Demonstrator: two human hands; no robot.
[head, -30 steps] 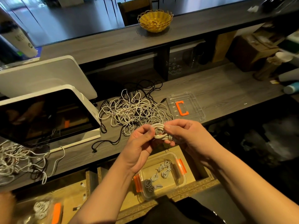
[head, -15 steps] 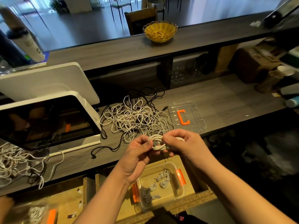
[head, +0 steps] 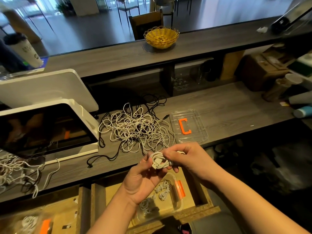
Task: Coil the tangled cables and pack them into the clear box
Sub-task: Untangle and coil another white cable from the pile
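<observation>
both hands grip a tightly coiled white cable

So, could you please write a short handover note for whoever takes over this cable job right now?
Left hand: holds the coiled white cable from below, USB plug showing.
Right hand: pinches the same coil from the right.
Clear box: open on the low shelf under the hands, several white coils already inside.
Lid: lies on the counter, right of the tangled pile.
Done: several cables packed; this coil looks nearly wound.
Left: drop this coil in, coil the white and black cables in the pile, probably fit the lid.
</observation>
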